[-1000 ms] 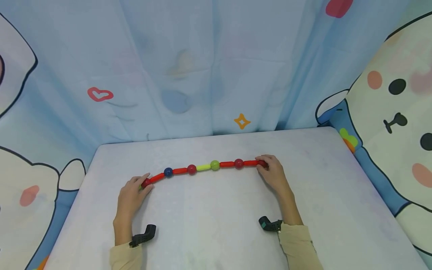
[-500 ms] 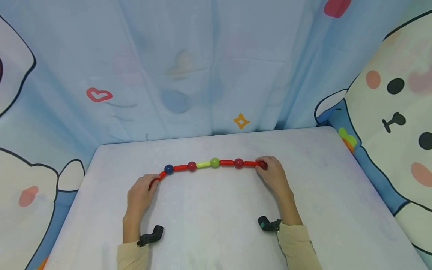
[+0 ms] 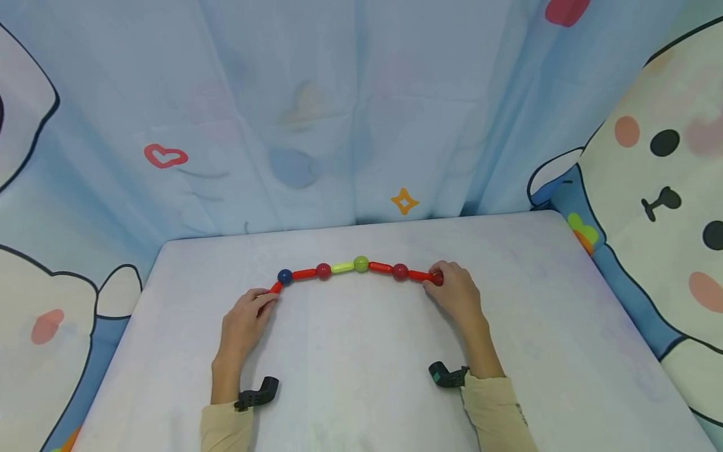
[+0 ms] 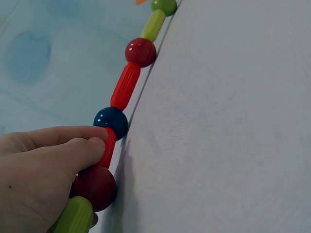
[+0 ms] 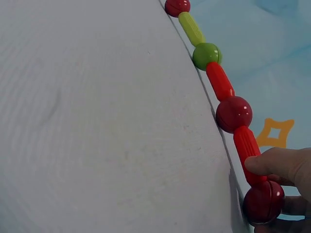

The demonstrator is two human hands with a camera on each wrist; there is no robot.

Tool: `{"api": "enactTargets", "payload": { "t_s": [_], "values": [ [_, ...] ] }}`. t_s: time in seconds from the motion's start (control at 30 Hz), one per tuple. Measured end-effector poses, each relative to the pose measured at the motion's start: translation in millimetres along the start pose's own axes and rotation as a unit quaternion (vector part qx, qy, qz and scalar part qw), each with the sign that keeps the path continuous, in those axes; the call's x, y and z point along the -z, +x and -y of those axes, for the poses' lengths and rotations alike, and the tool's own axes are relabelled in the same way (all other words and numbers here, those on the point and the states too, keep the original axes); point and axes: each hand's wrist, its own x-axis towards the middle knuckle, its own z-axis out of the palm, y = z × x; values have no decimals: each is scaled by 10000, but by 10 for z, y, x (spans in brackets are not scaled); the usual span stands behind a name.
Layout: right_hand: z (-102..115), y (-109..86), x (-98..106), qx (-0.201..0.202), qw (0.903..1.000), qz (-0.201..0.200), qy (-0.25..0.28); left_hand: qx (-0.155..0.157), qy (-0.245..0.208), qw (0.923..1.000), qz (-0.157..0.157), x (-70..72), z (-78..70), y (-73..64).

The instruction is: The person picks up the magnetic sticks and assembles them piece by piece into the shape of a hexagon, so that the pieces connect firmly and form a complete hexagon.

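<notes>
A chain of alternating balls and ribbed rods, like magnetic building sticks, arches across the table; its green ball (image 3: 360,263) is near the middle. My left hand (image 3: 244,320) pinches a red rod (image 4: 110,145) beside the blue ball (image 4: 111,123). Below those fingers, the left wrist view shows a dark red ball (image 4: 97,188) and a yellow-green rod (image 4: 75,216), partly covered by the hand. At the other end, my right hand (image 3: 459,294) grips a red rod (image 5: 247,153), its fingers also around the red end ball (image 5: 264,201).
A white-covered table (image 3: 350,364) spreads under both hands. Behind its far edge hangs a blue cartoon-printed curtain (image 3: 316,125). Black wrist cameras (image 3: 257,394) are strapped at both sleeves.
My left hand has moved right and slightly away, bending the chain's left end toward me. The chain's middle has bowed toward the far edge. My right hand has barely shifted.
</notes>
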Motion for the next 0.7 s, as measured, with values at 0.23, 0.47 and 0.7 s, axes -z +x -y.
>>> {"api": "enactTargets", "payload": {
  "t_s": [0.23,0.47,0.7],
  "values": [
    [92,-16,48,-2,9983,540,-202,160,-200,9994,244,-59,-68,15],
    [169,-62,48,55,9939,1066,-276,179,-429,9979,441,-71,-119,16],
    [240,-94,62,43,9881,1536,-65,239,-629,9947,773,-48,-136,33]
  ]
}}
